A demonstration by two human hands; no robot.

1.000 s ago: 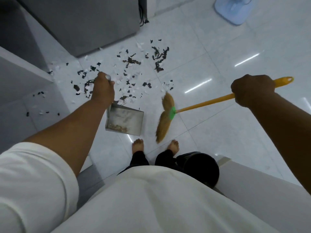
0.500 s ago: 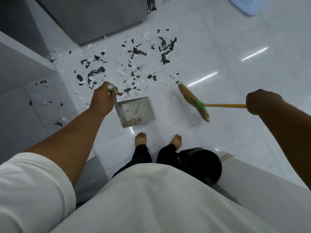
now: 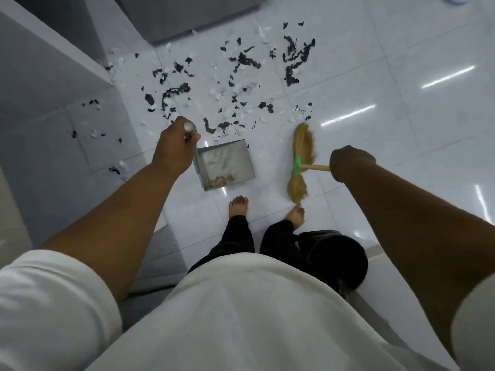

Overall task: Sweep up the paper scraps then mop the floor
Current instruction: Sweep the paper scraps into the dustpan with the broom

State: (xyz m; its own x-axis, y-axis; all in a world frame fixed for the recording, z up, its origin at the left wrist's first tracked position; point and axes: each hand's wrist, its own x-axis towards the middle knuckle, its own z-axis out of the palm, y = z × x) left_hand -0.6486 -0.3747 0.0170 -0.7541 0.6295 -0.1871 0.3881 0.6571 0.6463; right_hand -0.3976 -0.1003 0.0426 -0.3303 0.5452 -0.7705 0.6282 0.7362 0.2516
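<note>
The person stands barefoot on a shiny white floor point(image 3: 401, 62). The left hand point(image 3: 175, 148) holds a metal dustpan point(image 3: 226, 164) by its handle point(image 3: 188, 129), and the fingers point(image 3: 193, 137) are curled tight round it. The dustpan sits flat on the floor just in front of the left foot point(image 3: 238, 206). It has a bit of brown dirt point(image 3: 221, 180) in its near corner.

The right hand point(image 3: 348, 163) is a closed fist round the yellow stick point(image 3: 314, 167) of a straw broom point(image 3: 301, 156). The broom head is to the right of the dustpan and does not touch it. Its near tip is close to the right foot point(image 3: 296, 215).

The paper scraps point(image 3: 241, 62), black and white, lie all over the floor past the dustpan. A few are just beside its open edge. None are in it.

A grey cabinet point(image 3: 40, 62) stands on the left, and some scraps point(image 3: 91, 103) lie in the shade by its foot. Another grey cabinet point(image 3: 187, 17) stands at the far side of the mess, with scraps right up against it. A black bin point(image 3: 334, 258) stands just behind the right foot.
</note>
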